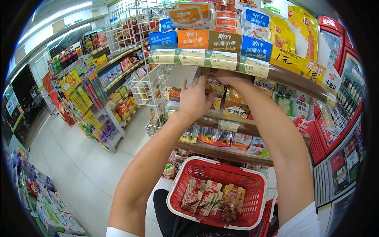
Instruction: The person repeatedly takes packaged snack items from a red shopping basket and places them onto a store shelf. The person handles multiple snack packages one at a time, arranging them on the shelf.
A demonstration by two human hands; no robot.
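My left hand (194,99) reaches into a shelf bay, its fingers spread and its thumb against a yellow-brown snack packet (216,85). Whether it grips the packet is unclear. My right hand (229,77) comes in from the other side at the top of the same packet; the shelf edge above and the packet hide its fingertips. The packet stands in an open display box. Below my arms, a red plastic shopping basket (260,204) with a white rim sits close to my body. Inside it lie several brown-and-cream snack packets (192,200) and yellow snack packets (233,194).
Overhead, a shelf edge with price labels (220,59) juts out above my hands. A white wire rack (151,86) stands to the left, and a lower shelf holds more packets (214,136). Red drinks fridges (327,130) line the right. Tiled floor (80,169) runs along the left.
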